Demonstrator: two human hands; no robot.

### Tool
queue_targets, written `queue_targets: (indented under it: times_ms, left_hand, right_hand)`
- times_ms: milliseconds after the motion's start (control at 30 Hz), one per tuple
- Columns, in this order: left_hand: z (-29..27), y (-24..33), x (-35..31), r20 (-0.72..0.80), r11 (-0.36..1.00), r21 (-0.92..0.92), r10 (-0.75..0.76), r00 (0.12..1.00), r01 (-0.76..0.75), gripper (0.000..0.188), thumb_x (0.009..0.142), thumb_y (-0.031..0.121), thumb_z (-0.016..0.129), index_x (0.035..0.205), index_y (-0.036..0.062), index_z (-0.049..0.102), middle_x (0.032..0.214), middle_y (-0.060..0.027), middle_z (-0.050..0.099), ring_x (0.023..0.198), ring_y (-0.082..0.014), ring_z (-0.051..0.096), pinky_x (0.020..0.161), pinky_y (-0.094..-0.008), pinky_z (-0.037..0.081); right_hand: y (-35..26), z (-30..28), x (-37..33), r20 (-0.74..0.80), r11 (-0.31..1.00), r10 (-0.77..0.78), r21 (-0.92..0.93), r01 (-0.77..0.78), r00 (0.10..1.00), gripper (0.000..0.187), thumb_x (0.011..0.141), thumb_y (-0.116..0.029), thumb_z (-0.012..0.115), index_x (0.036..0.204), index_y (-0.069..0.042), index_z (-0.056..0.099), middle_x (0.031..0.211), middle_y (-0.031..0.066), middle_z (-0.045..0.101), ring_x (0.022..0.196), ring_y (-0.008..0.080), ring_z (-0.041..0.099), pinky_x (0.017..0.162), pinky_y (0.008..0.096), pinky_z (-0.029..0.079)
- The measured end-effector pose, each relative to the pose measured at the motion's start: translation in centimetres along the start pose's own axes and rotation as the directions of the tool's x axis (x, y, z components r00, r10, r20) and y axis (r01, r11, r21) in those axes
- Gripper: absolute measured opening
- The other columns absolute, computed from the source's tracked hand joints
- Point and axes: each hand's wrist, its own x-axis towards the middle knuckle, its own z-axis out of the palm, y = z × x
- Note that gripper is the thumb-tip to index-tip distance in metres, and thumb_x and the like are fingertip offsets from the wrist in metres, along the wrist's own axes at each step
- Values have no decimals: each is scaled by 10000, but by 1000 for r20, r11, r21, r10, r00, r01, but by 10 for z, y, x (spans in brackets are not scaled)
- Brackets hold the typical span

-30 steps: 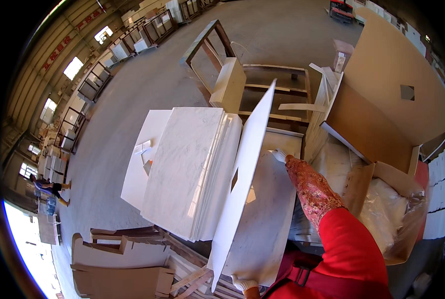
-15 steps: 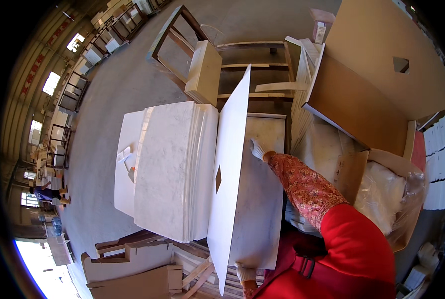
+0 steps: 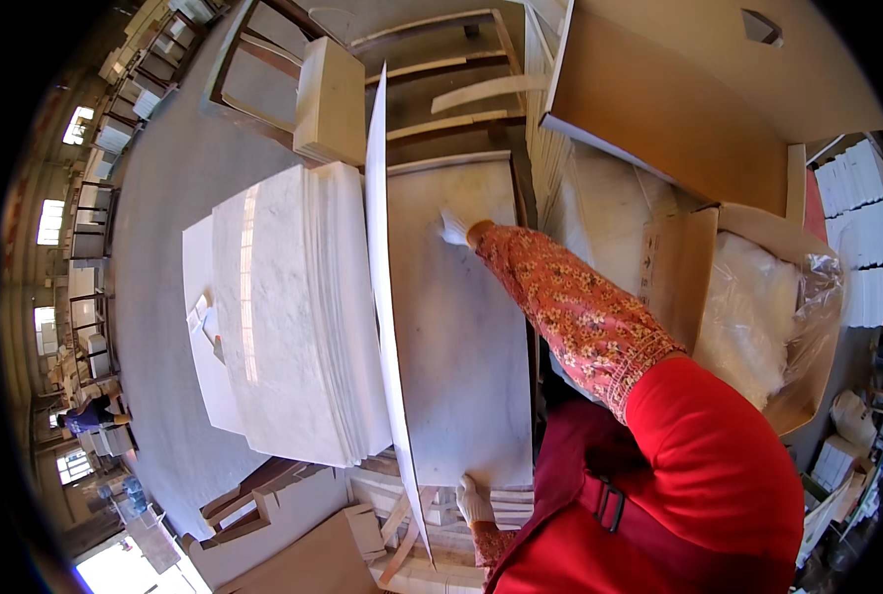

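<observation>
My right hand [image 3: 456, 230], in a white glove, lies with its fingers stretched out on the upper part of a pale grey, marble-look slab [image 3: 461, 366]. At the slab's near edge is my left hand [image 3: 475, 500], also gloved, its fingers bent against that edge and partly hidden. A tall white sheet [image 3: 383, 297] stands nearly edge-on along the slab's left side, apart from both hands. Left of the sheet rests a thick stack of similar veined slabs [image 3: 283, 327].
An open brown carton [image 3: 674, 89] stands far right, with a box of clear plastic wrap [image 3: 753, 307] nearer. Wooden frames [image 3: 441, 64] are beyond the slab. Cut cardboard [image 3: 308, 554] lies near left. Another person [image 3: 90, 416] is far off at left.
The view has shifted, so the slabs sit further left and higher in it. The white sheet now appears narrower. Both hands remain at about the same places on the slab.
</observation>
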Motion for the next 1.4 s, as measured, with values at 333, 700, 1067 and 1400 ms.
queue_targets:
  times_ms: [333, 700, 1067, 1400]
  left_hand:
    - [16, 20, -17, 4, 916, 374, 152, 988, -142, 341, 1017, 326, 573, 1054, -12, 587, 1048, -92, 626, 932, -199, 633, 798, -352, 581]
    - [27, 22, -20, -92, 973, 229, 21, 996, 0, 350, 1022, 316, 561, 1022, -34, 580, 1006, -89, 612, 914, -176, 612, 769, -322, 570]
    - [46, 44, -31, -141, 921, 387, 9, 990, 47, 385, 1013, 334, 571, 1044, -49, 592, 1003, -109, 622, 919, -200, 619, 757, -335, 569]
    - [83, 63, -21, -60, 953, 302, -7, 998, 25, 364, 1036, 302, 526, 1084, -51, 600, 1056, -87, 618, 921, -186, 620, 753, -319, 571]
  right_hand:
    - [23, 2, -18, -320, 919, -143, -395, 5, 936, 232, 818, -206, 607, 956, -59, 722, 994, 219, 688, 926, 391, 645, 838, 493, 503]
    - [13, -7, -7, -206, 976, 4, -213, -49, 979, 151, 773, -185, 632, 812, -69, 721, 791, 173, 677, 697, 354, 655, 597, 460, 485]
    - [22, -5, -12, -148, 963, 113, -225, -145, 983, 197, 759, -141, 642, 923, -57, 712, 863, 171, 679, 761, 333, 666, 593, 442, 496]
    - [22, -24, -14, -302, 907, 101, -364, -213, 948, 385, 757, -209, 659, 1118, -77, 640, 1054, 129, 638, 1027, 301, 580, 769, 431, 437]
